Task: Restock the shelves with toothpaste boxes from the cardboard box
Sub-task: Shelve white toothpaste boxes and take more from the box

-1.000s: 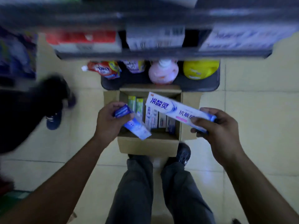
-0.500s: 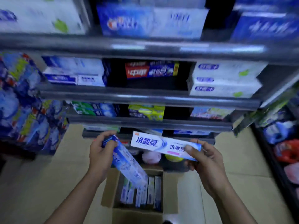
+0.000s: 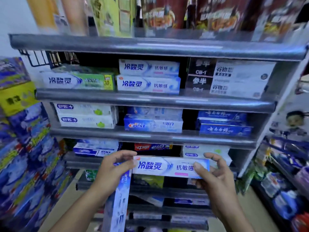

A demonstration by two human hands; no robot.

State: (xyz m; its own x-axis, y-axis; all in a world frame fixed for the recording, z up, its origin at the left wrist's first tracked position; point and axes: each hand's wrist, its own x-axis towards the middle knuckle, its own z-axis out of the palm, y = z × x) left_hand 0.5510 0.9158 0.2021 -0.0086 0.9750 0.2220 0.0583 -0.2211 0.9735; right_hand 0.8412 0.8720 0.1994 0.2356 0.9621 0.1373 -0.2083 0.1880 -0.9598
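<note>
My right hand (image 3: 215,178) grips a white-and-blue toothpaste box (image 3: 167,167), held level in front of the lower shelves. My left hand (image 3: 113,171) touches that box's left end with its fingertips and also holds a second blue-white toothpaste box (image 3: 117,205) that hangs down nearly upright. Two matching boxes (image 3: 148,77) lie stacked on the shelf (image 3: 150,99) higher up, in its middle. The cardboard box is out of view.
Grey metal shelves carry rows of toothpaste boxes: green-white ones (image 3: 78,80) at left, black-and-white ones (image 3: 230,77) at right, blue ones (image 3: 224,124) below. Stacked blue packs (image 3: 25,156) stand at my left. Another rack with bottles (image 3: 287,190) is at my right.
My view has tilted up from the cardboard box on the floor to the shelves. Both hands have risen with their boxes, and my left fingertips now touch the right-hand box.
</note>
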